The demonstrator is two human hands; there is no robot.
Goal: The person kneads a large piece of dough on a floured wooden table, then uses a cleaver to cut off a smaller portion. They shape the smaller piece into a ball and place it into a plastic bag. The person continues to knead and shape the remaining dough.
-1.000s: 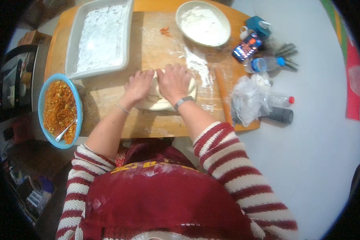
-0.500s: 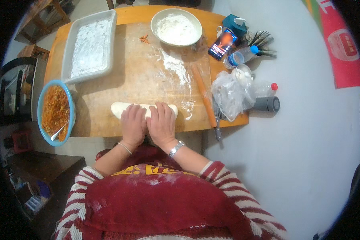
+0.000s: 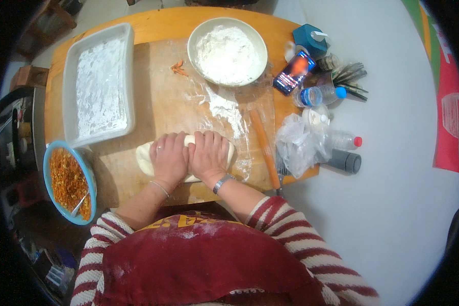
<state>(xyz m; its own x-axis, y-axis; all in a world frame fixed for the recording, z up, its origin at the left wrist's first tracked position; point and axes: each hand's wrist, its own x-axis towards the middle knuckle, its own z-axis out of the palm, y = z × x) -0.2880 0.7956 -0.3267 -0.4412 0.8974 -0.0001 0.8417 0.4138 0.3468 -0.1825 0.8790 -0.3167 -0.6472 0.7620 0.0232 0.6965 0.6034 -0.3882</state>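
A pale log of dough (image 3: 144, 159) lies near the front edge of the floured wooden board (image 3: 158, 102). Both hands press down on it side by side, thumbs nearly touching. My left hand (image 3: 169, 159), with a ring on a finger and a bracelet at the wrist, curls its fingers over the dough's far side. My right hand (image 3: 209, 155), a metal watch on its wrist, covers the dough's right part in the same way. The dough's middle is mostly hidden beneath them. Loose flour (image 3: 224, 108) is scattered beyond the right hand. To the right rests a wooden rolling pin (image 3: 264, 145).
At the back stands a bowl (image 3: 229, 84) of flour; a floured plastic tray (image 3: 131, 81) is far left. Near left, a blue-rimmed bowl (image 3: 90, 176) holds orange chopped filling and a spoon (image 3: 79, 205). A phone (image 3: 294, 74), plastic bag (image 3: 301, 148) and several bottles crowd the right edge.
The view has shifted, so the table sits lower in the picture. Both hands stay on the dough, which looks shorter and thicker, its left end more rounded.
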